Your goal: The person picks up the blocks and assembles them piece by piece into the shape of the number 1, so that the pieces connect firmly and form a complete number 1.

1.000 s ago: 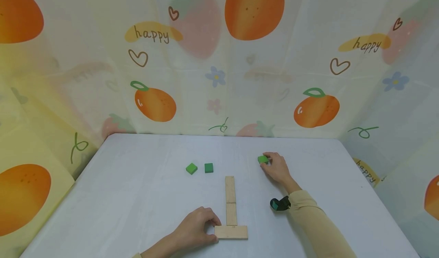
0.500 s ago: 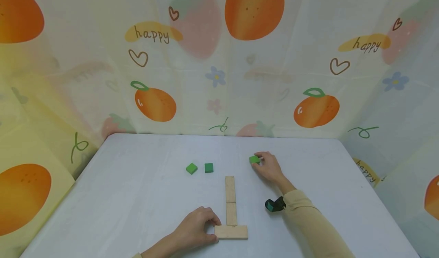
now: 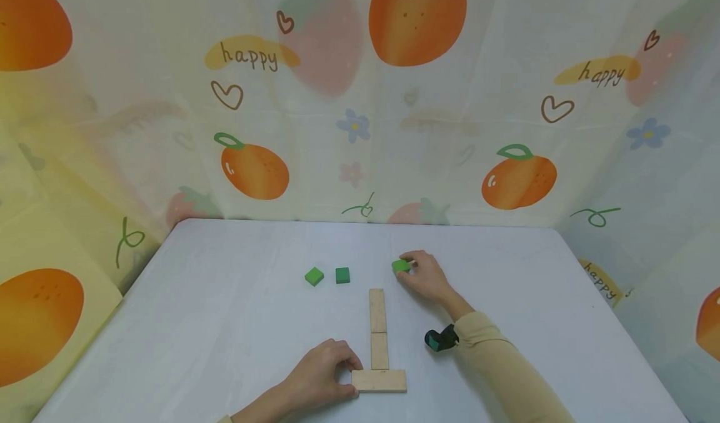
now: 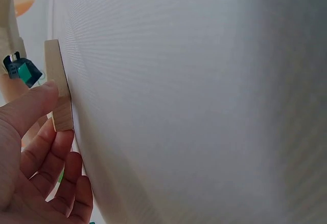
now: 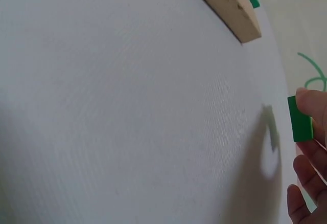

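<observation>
Between its thumb and fingers my right hand (image 3: 425, 277) pinches a light green block (image 3: 400, 265). In the right wrist view this green block (image 5: 300, 119) is off the tabletop, its shadow falling on the surface. My left hand (image 3: 322, 374) grips the left end of a plain wooden block (image 3: 379, 381) lying crosswise near the front. The left wrist view has the thumb on that wooden block (image 4: 59, 88) and fingers at its end. Two more wooden blocks, a nearer one (image 3: 379, 351) and a farther one (image 3: 377, 310), run end to end away from its middle, like an upside-down T.
Left of the far wooden block lie a light green block (image 3: 314, 277), turned cornerwise, and a darker green block (image 3: 342, 275). A white table (image 3: 225, 323) bears everything. A fruit-print curtain (image 3: 315, 160) hangs behind it. A small dark camera (image 3: 441, 338) juts from the right wrist.
My right hand has moved left with the light green block, toward the far end of the wooden row. The left hand and the wooden blocks have stayed in place.
</observation>
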Demonstrator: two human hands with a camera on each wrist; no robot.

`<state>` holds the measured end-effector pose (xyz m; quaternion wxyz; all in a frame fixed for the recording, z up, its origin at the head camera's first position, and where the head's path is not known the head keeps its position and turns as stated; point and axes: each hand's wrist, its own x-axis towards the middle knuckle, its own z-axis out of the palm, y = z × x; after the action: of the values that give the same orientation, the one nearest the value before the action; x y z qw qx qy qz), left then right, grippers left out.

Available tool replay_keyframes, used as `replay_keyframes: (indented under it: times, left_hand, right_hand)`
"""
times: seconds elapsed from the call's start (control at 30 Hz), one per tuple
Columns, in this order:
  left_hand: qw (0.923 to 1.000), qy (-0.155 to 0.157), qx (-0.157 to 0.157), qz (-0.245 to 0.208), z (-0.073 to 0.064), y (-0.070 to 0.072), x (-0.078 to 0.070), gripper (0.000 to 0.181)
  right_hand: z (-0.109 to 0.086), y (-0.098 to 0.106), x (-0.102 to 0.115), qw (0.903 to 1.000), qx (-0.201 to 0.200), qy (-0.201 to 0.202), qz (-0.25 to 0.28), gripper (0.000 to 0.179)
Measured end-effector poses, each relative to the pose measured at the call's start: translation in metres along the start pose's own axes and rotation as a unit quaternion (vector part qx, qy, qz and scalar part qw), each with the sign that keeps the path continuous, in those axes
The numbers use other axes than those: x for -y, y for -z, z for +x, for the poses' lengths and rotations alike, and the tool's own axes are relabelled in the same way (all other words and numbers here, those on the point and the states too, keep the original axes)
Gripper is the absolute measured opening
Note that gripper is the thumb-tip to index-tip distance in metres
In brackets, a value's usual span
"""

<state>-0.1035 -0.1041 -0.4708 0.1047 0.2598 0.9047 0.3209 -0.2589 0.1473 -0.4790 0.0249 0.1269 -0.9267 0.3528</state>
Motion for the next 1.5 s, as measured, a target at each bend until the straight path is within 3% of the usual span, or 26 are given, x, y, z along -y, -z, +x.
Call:
replay_keyframes:
  times: [0.57, 0.97, 1.5]
  left_hand:
    - [0.9999, -0.015, -0.005, 0.002, 0.0, 0.001, 0.002, 0.028]
    - [0.9998, -0.017, -0.005, 0.007, 0.0, 0.0, 0.001, 0.028]
    - [0.9999, -0.011, 0.004, 0.005, 0.001, 0.0, 0.001, 0.028]
  right_hand:
    - [-0.002, -0.016, 0.02, 0.9997, 0.02, 0.012, 0.004, 0.034]
    - [-0.002, -0.023, 0.02, 0.9994, 0.025, 0.022, -0.001, 0.033]
    - [-0.002, -0.026, 0.023, 0.9977, 0.06, 0.03, -0.002, 0.034]
